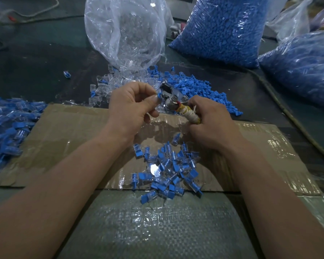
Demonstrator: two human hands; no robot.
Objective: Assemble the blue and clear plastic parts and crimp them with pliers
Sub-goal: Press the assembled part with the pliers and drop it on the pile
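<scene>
One small blue part (pixel 159 95) is pinched between the thumb and forefinger of the left hand (pixel 131 107), up in the air over the far edge of the cardboard sheet (pixel 64 131). It sits right against the metal head of the pliers (pixel 169 95); whether a clear piece is already fitted on it cannot be told. The right hand (pixel 211 126) is clenched around the pliers' handles, which are wrapped in yellowish tape and string, with the tool head pointing toward the left hand.

Just below the hands, a heap of joined blue-and-clear pieces (pixel 168 169) lies on the cardboard and spills onto a woven plastic sack (pixel 148 225) nearest the person. Beyond the hands, loose blue parts (pixel 196 86) are scattered on the dark worktop (pixel 36 68), with loose clear parts (pixel 103 86) beside them to the left. Behind these stands an open clear bag (pixel 127 30) of clear parts. Two full bags of blue parts sit to the right, one tall (pixel 221 28) and one lying lower (pixel 303 68). A larger mound of joined pieces (pixel 7 128) lies at the far left.
</scene>
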